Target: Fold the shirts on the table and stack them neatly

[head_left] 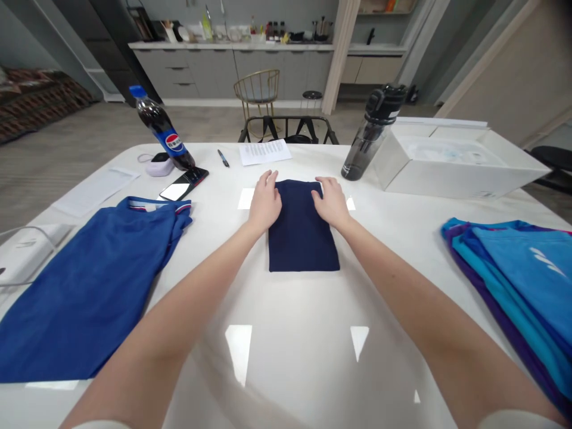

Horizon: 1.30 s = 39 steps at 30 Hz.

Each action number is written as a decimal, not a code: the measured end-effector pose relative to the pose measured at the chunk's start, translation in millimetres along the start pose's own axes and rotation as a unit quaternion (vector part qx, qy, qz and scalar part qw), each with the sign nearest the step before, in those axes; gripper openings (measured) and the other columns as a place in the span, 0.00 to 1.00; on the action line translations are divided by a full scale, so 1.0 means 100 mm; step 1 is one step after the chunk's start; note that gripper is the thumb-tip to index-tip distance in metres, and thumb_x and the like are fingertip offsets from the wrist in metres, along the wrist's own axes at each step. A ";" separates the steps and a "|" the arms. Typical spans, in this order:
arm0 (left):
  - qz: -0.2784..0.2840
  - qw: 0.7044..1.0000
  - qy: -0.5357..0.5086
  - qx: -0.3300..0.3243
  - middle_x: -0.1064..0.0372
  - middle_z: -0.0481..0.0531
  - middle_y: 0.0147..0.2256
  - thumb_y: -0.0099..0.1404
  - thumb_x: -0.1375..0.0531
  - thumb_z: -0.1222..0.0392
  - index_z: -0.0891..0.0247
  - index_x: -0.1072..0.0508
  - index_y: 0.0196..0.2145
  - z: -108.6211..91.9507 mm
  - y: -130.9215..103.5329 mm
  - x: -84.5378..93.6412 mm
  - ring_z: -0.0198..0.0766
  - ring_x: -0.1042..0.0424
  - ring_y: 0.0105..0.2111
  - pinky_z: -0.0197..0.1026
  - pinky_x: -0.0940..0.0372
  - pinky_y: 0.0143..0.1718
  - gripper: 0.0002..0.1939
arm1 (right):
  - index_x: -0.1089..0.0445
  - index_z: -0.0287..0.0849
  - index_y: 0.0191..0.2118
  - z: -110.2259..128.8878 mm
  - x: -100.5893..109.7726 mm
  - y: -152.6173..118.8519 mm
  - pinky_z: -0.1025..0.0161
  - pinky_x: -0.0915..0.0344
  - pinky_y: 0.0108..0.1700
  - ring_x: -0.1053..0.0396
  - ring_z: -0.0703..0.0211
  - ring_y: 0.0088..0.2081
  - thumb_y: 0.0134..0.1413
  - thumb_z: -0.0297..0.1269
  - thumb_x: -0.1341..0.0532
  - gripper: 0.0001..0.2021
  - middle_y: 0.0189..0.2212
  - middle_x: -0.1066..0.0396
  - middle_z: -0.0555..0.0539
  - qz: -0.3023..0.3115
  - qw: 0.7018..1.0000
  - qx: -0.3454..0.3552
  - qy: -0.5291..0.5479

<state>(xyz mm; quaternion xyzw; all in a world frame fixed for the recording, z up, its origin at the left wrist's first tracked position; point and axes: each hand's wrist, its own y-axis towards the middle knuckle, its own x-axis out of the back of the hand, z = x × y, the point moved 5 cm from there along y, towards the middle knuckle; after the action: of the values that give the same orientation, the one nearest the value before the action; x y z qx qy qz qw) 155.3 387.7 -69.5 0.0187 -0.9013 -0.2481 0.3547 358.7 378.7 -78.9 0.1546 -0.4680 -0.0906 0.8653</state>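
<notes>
A dark navy folded cloth, flat and nearly rectangular, lies on the white table in front of me. My left hand rests at its upper left edge, fingers stretched forward. On the opposite side, my right hand touches the upper right edge with its fingers apart. Neither hand lifts the cloth. To the left a blue short-sleeved shirt with a striped collar is laid out. At the right edge sits a stack of folded clothes in light blue, teal and purple.
A cola bottle stands behind a phone at the back left. Near the far edge are a pen and a printed sheet. A dark water bottle stands beside an open white box. A power strip lies far left.
</notes>
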 end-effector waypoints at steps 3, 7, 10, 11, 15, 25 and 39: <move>0.107 0.989 0.094 -0.032 0.44 0.64 0.68 0.74 0.54 0.65 0.67 0.39 0.67 -0.19 -0.15 -0.20 0.48 0.46 0.69 0.57 0.53 0.70 0.26 | 0.37 0.44 0.66 0.28 -0.18 -0.11 0.39 0.48 0.67 0.45 0.44 0.67 0.71 0.40 0.54 0.24 0.68 0.42 0.41 0.095 0.993 0.058 -0.045; 0.205 0.959 0.193 0.019 0.49 0.56 0.71 0.77 0.57 0.54 0.60 0.42 0.70 -0.10 -0.22 -0.45 0.50 0.52 0.71 0.63 0.55 0.70 0.27 | 0.47 0.46 0.72 0.19 -0.37 -0.11 0.29 0.60 0.69 0.55 0.42 0.72 0.73 0.46 0.58 0.27 0.73 0.52 0.45 0.161 0.980 -0.034 -0.110; 0.189 0.958 0.213 0.028 0.52 0.54 0.72 0.77 0.57 0.49 0.58 0.43 0.71 -0.04 -0.20 -0.46 0.52 0.55 0.72 0.64 0.56 0.70 0.29 | 0.49 0.45 0.73 0.04 -0.36 -0.10 0.33 0.62 0.70 0.57 0.43 0.73 0.73 0.48 0.59 0.29 0.74 0.55 0.45 0.150 0.978 -0.063 -0.130; 0.177 0.959 0.218 0.020 0.51 0.55 0.72 0.77 0.56 0.50 0.59 0.42 0.70 -0.05 -0.19 -0.44 0.53 0.54 0.72 0.64 0.56 0.70 0.29 | 0.49 0.45 0.73 0.00 -0.34 -0.12 0.33 0.63 0.70 0.57 0.43 0.73 0.73 0.49 0.59 0.29 0.74 0.55 0.45 0.145 0.978 -0.065 -0.134; 0.144 0.961 0.230 -0.059 0.42 0.61 0.67 0.75 0.55 0.61 0.67 0.34 0.65 -0.33 -0.28 -0.33 0.49 0.45 0.68 0.58 0.57 0.71 0.25 | 0.48 0.45 0.73 0.00 -0.23 -0.25 0.32 0.63 0.70 0.56 0.43 0.73 0.73 0.48 0.59 0.29 0.74 0.55 0.45 0.136 0.980 -0.063 -0.134; 0.145 0.969 0.200 0.023 0.48 0.57 0.70 0.76 0.56 0.56 0.63 0.41 0.69 -0.62 -1.17 -0.20 0.48 0.51 0.71 0.57 0.56 0.71 0.28 | 0.48 0.53 0.73 0.42 -0.05 -1.21 0.39 0.57 0.70 0.56 0.42 0.73 0.74 0.46 0.58 0.27 0.74 0.53 0.48 0.133 0.983 -0.026 -0.121; 0.114 0.962 0.239 -0.070 0.30 0.64 0.56 0.75 0.54 0.63 0.66 0.29 0.58 -0.78 -1.26 -0.18 0.48 0.34 0.59 0.52 0.41 0.63 0.22 | 0.52 0.50 0.74 0.46 0.12 -1.69 0.42 0.57 0.70 0.55 0.40 0.72 0.73 0.50 0.57 0.29 0.74 0.55 0.47 0.152 0.969 -0.002 -0.196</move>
<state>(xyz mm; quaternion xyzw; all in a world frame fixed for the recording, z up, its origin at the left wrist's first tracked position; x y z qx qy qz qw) 201.5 247.3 -90.0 -0.0506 -0.7670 -0.2570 0.5858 324.9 208.1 -105.4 0.0592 -0.6467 0.0123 0.7604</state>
